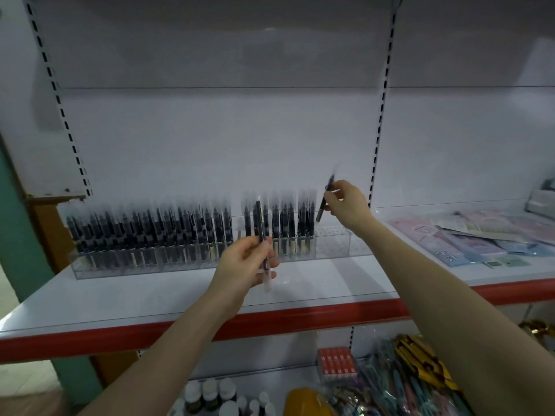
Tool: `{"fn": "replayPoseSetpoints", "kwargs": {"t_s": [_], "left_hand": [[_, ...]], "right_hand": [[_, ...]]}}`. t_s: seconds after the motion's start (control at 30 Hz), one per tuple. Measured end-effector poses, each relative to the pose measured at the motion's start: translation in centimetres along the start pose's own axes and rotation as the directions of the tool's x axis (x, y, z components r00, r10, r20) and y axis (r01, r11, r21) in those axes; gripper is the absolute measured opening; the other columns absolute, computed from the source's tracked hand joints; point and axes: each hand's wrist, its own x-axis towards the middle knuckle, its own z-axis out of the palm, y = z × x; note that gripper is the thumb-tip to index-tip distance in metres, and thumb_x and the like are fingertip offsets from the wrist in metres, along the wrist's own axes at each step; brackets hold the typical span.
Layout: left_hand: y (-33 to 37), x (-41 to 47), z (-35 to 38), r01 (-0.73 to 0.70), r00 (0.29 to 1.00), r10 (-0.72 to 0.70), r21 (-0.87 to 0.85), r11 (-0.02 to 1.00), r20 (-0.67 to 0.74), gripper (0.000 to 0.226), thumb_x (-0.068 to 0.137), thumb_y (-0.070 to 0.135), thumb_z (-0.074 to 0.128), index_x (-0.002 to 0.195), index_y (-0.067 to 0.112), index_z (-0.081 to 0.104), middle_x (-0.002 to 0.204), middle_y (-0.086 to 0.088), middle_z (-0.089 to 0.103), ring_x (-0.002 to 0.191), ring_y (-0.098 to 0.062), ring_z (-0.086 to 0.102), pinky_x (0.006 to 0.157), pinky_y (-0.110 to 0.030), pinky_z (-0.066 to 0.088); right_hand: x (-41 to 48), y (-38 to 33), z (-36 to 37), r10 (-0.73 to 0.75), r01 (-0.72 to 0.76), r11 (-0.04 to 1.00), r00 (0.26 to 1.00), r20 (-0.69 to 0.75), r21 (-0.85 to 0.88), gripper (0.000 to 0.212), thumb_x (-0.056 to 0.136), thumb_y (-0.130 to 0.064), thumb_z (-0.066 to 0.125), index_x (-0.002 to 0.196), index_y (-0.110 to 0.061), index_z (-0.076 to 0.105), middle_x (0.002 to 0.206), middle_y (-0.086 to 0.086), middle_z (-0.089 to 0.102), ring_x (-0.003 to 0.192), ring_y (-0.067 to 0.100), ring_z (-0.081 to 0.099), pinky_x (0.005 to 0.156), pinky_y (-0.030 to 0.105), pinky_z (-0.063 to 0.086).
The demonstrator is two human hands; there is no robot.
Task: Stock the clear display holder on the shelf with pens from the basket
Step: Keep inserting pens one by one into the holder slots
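I can read nothing for certain: the white characters on the flat pink-and-blue packets (pixel 450 253) and the labels on the small red box (pixel 336 363) are too blurred.

Display holder (pixel 333 244): clear, glossy plastic. Shelf (pixel 150 295) beneath it: smooth, faintly reflective, with a glossy edge strip (pixel 300 318). Pens (pixel 150 232) in it: translucent plastic caps.

Red box (pixel 337 366) on lower level. Left of it: white-capped bottles (pixel 210 393). Just below-left: yellow object (pixel 306 400), blurred, partly cut off. Right: wrapped pastel stationery (pixel 399 388), gold packets (pixel 420 355). Well above-right: flat pastel packets (pixel 468 238). Far left: green pillar (pixel 18 235).
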Motion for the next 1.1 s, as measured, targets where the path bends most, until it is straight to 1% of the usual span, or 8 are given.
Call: {"fn": "replayPoseSetpoints", "kwargs": {"t_s": [0.1, 0.23, 0.4, 0.53, 0.67, 0.77, 0.93, 1.1], "left_hand": [[-0.1, 0.0, -0.1, -0.007, 1.000, 0.007, 0.004, 1.000, 0.001, 0.012, 0.093, 0.011, 0.051, 0.096, 0.006, 0.061, 0.080, -0.005, 0.059, 0.070, -0.012, 0.062, 0.076, -0.039, 0.058], [-0.1, 0.1, -0.2, -0.017, 1.000, 0.017, -0.004, 1.000, 0.012, 0.018, 0.092, 0.007, 0.054, 0.104, 0.018, 0.060, 0.081, -0.006, 0.064, 0.076, -0.017, 0.063, 0.080, -0.041, 0.056], [-0.4, 0.2, -0.4, -0.021, 1.000, 0.021, -0.005, 1.000, 0.020, 0.018, 0.091, 0.007, 0.056, 0.103, 0.018, 0.062, 0.087, -0.006, 0.068, 0.085, -0.019, 0.065, 0.081, -0.035, 0.056], [-0.4, 0.4, -0.7, -0.035, 0.999, 0.036, -0.036, 0.999, 0.017, 0.018, 0.089, 0.006, 0.057, 0.101, 0.018, 0.062, 0.087, -0.006, 0.067, 0.081, -0.017, 0.066, 0.074, -0.031, 0.059], [-0.6, 0.6, -0.8, -0.043, 0.999, 0.044, -0.043, 0.998, 0.017, 0.023, 0.089, 0.004, 0.058, 0.106, 0.019, 0.059, 0.089, -0.010, 0.067, 0.079, -0.018, 0.066, 0.072, -0.033, 0.059], [-0.6, 0.8, -0.8, -0.046, 0.999, 0.047, -0.068, 0.997, 0.012, 0.035, 0.088, 0.003, 0.059, 0.101, 0.035, 0.052, 0.091, -0.012, 0.067, 0.082, -0.022, 0.066, 0.075, -0.040, 0.058], [-0.5, 0.8, -0.9, -0.062, 0.998, 0.063, -0.052, 0.997, 0.020, 0.043, 0.086, 0.002, 0.061, 0.118, 0.027, 0.048, 0.089, -0.008, 0.067, 0.083, -0.020, 0.067, 0.069, -0.037, 0.059], [-0.2, 0.7, -1.1, -0.042, 0.999, 0.043, -0.039, 0.998, 0.017, 0.074, 0.081, 0.003, 0.066, 0.138, 0.034, 0.030, 0.090, -0.013, 0.063, 0.081, -0.019, 0.067, 0.061, -0.032, 0.058]], "right_hand": [[0.4, 0.4, 0.4, 0.003, -0.002, 0.999, 1.000, 0.031, -0.047, 0.025, 0.095, -0.013, 0.044, 0.116, 0.000, 0.052, 0.103, 0.019, 0.064, 0.095, 0.034, 0.062, 0.084, 0.046, 0.051], [0.6, 0.7, 0.5, 0.012, -0.004, 0.996, 0.996, 0.083, -0.092, 0.024, 0.097, -0.011, 0.044, 0.115, 0.002, 0.053, 0.105, 0.020, 0.063, 0.088, 0.029, 0.063, 0.070, 0.032, 0.050], [0.6, 0.9, 0.9, 0.036, -0.014, 0.991, 0.986, 0.161, -0.134, 0.024, 0.097, -0.008, 0.044, 0.115, 0.003, 0.053, 0.105, 0.023, 0.064, 0.086, 0.026, 0.062, 0.086, 0.045, 0.053], [0.6, 1.3, 1.1, 0.059, -0.033, 0.990, 0.979, 0.196, -0.134, 0.022, 0.097, -0.007, 0.043, 0.114, 0.003, 0.054, 0.106, 0.024, 0.064, 0.083, 0.022, 0.060, 0.084, 0.037, 0.052], [0.8, 1.4, 1.1, 0.067, -0.045, 0.993, 0.976, 0.206, -0.107, 0.022, 0.097, -0.007, 0.043, 0.113, 0.003, 0.053, 0.105, 0.025, 0.064, 0.082, 0.023, 0.059, 0.081, 0.039, 0.051], [1.0, 1.5, 1.1, 0.080, -0.050, 0.990, 0.970, 0.230, -0.133, 0.022, 0.096, -0.007, 0.044, 0.114, 0.003, 0.054, 0.105, 0.024, 0.064, 0.080, 0.023, 0.058, 0.080, 0.040, 0.051], [1.0, 2.2, 1.7, 0.065, -0.010, 0.968, 0.974, 0.215, -0.249, 0.024, 0.095, -0.010, 0.048, 0.113, 0.004, 0.057, 0.100, 0.020, 0.064, 0.079, 0.023, 0.052, 0.058, 0.023, 0.043], [0.9, 2.8, 1.8, 0.073, -0.034, 0.967, 0.987, 0.146, -0.254, 0.031, 0.093, -0.014, 0.055, 0.120, 0.002, 0.056, 0.114, 0.018, 0.063, 0.097, 0.027, 0.058, 0.084, 0.028, 0.043]]}}
